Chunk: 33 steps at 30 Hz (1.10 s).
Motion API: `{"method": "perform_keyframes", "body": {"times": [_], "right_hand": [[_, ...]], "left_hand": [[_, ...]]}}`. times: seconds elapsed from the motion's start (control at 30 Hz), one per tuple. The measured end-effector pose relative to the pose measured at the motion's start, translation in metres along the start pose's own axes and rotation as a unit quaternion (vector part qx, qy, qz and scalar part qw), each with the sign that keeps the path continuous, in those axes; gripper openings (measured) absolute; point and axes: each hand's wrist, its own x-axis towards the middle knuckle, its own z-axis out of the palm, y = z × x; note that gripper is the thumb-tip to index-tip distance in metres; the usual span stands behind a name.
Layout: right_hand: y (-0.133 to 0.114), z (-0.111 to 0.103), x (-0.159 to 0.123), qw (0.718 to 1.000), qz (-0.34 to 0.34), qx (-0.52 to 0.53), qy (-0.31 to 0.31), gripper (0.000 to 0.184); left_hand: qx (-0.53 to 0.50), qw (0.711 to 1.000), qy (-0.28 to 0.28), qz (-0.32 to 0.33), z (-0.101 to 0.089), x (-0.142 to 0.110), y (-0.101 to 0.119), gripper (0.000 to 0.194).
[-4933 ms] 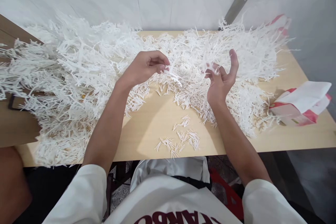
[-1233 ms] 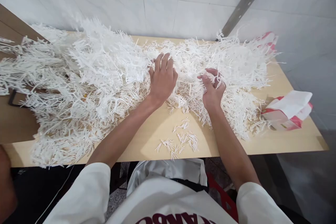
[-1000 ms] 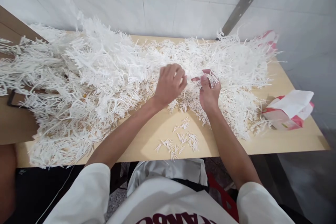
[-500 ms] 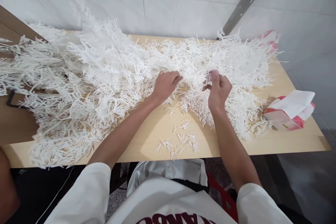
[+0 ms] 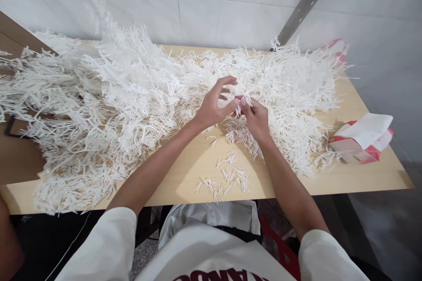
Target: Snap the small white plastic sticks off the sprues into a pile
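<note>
White branched plastic sprigs (image 5: 138, 79) lie heaped across the wooden table (image 5: 184, 180). My right hand (image 5: 257, 118) pinches a small white plastic sprig (image 5: 238, 109) between thumb and fingers, just in front of the heap. Beside it, my left hand (image 5: 216, 103) has its fingers apart and curved, with the thumb tip reaching the sprig. Whether that thumb grips any of it I cannot tell. Short loose white pieces (image 5: 231, 175) lie in small clusters on the table between my forearms.
A red-and-white paper box (image 5: 361, 140) stands at the right end of the table. Cardboard (image 5: 20, 158) is at the left, partly under the heap. A tiled wall (image 5: 204, 13) and a metal post (image 5: 306, 6) rise behind. Another person's arm (image 5: 9, 237) shows at lower left.
My right hand has moved left and my left hand slightly right, so they now meet. The left fingers have spread apart. A sprig now shows between the hands.
</note>
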Motion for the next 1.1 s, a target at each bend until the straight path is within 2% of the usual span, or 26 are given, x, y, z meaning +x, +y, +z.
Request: {"method": "perform_keyframes", "body": {"times": [0.1,0.2,0.3,0.4,0.57,0.77,0.87,0.97,1.1], "right_hand": [[0.003,0.002,-0.001,1.0,-0.011,-0.007,-0.006,0.032],[0.006,0.005,-0.003,1.0,-0.018,0.004,0.006,0.03],[0.004,0.006,-0.004,0.999,-0.019,0.01,0.034,0.029],[0.002,0.005,-0.004,0.998,-0.01,0.029,0.059,0.03],[0.004,0.004,-0.002,0.999,-0.012,0.014,0.045,0.029],[0.007,0.001,0.0,0.992,-0.07,-0.09,0.048,0.023],[0.009,0.0,0.001,0.987,-0.099,-0.118,0.039,0.019],[0.012,0.001,0.0,0.981,-0.115,-0.147,0.046,0.02],[0.014,0.005,-0.004,0.979,-0.101,-0.17,0.046,0.02]], "left_hand": [[-0.03,0.999,-0.036,-0.002,0.003,0.004,-0.008,0.035],[-0.046,0.997,-0.063,0.001,0.006,0.007,-0.019,0.038],[-0.074,0.993,-0.084,-0.03,0.006,0.007,-0.023,0.041],[-0.072,0.993,-0.078,-0.045,0.007,0.005,-0.022,0.038],[-0.036,0.997,-0.045,-0.046,0.01,0.002,-0.019,0.025],[0.072,0.996,-0.052,0.026,0.015,-0.002,-0.02,0.016],[0.056,0.997,-0.039,0.031,0.019,-0.003,-0.023,0.015],[0.047,0.997,-0.057,0.033,0.019,-0.002,-0.024,0.014],[0.055,0.996,-0.064,0.008,0.017,-0.003,-0.021,0.012]]}}
